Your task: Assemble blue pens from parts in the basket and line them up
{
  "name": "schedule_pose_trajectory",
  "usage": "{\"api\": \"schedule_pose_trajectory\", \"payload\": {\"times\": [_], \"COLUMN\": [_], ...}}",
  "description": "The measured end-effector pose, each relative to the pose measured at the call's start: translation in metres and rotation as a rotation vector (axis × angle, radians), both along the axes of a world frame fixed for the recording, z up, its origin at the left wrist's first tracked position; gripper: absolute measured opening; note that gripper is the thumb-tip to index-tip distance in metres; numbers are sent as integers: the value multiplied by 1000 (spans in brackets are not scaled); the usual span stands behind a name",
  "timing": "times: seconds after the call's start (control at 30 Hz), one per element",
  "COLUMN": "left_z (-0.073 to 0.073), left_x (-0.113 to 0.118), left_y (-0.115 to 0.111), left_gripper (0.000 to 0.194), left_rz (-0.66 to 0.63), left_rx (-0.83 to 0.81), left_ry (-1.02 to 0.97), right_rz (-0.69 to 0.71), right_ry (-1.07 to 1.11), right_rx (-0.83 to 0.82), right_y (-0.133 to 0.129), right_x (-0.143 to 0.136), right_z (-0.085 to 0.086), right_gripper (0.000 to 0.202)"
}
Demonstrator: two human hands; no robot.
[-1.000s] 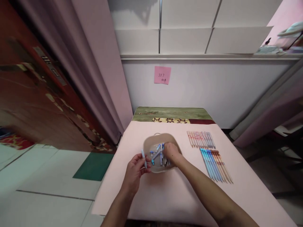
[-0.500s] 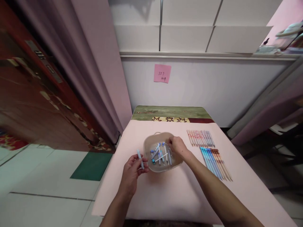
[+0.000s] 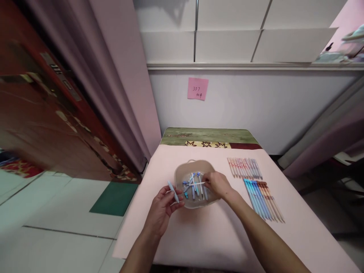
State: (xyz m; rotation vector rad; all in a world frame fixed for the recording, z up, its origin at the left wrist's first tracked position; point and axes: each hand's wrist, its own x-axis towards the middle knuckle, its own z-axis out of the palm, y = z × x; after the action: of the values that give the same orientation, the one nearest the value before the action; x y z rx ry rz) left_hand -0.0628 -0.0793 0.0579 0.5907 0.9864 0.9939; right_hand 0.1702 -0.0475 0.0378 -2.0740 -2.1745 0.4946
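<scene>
Picking inside tub: right hand apparently pinches white rod, left hand grasps pale-blue barrel; next move likely calls for careful lifting.

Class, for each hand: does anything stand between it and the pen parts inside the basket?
Right hand: nothing visible; its fingers reach into the open basket, at a thin white stick. Left hand, holding a pale blue pen piece: the basket's left side lies between its palm and the pen parts.
</scene>
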Motion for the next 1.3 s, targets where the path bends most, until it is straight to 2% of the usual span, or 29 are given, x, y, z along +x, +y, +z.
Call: {"api": "schedule_pose_trajectory", "payload": {"times": [0.13, 0.3, 0.47, 0.57, 0.7, 0.8, 0.87, 0.93, 1.03, 1.3], "left_z": [-5, -10, -8, -6, -4, -2, -1, 0, 0, 4], "left_x": [8, 15, 7, 4, 9, 16, 21, 23, 23, 23], "left_y": [1, 0, -1, -1, -1, -4, -6, -7, -7, -10], "left_gripper": [29, 29, 32, 32, 26, 23, 23, 21, 19, 18], "left_rz": [-11, -25, 25, 64, 18, -37, -35, -24, -33, -45], "left_rx": [-26, 38, 81, 103, 209, 335, 407, 474, 550, 585], "left_ry": [-34, 21, 97, 140, 242, 363, 464, 552, 609, 645], "right_rz": [-103, -226, -267, -323, -372, -400, -414, -401, -361, -323], "right_ry": [64, 43, 183, 376, 822, 1141, 1244, 1277, 1291, 1354], "right_rx": [90, 110, 166, 248, 333, 407, 485, 537, 527, 419], "right_y": [-19, -31, -35, -35, -35, -39, -44, -49, -54, -51], "right_x": [16, 15, 17, 20, 21, 16, 12, 6, -1, -9], "right_z": [12, 8, 6, 5, 7, 19, 30, 41, 49, 38], "right_gripper": [17, 23, 21, 18, 25, 32, 30, 27, 25, 28]}}
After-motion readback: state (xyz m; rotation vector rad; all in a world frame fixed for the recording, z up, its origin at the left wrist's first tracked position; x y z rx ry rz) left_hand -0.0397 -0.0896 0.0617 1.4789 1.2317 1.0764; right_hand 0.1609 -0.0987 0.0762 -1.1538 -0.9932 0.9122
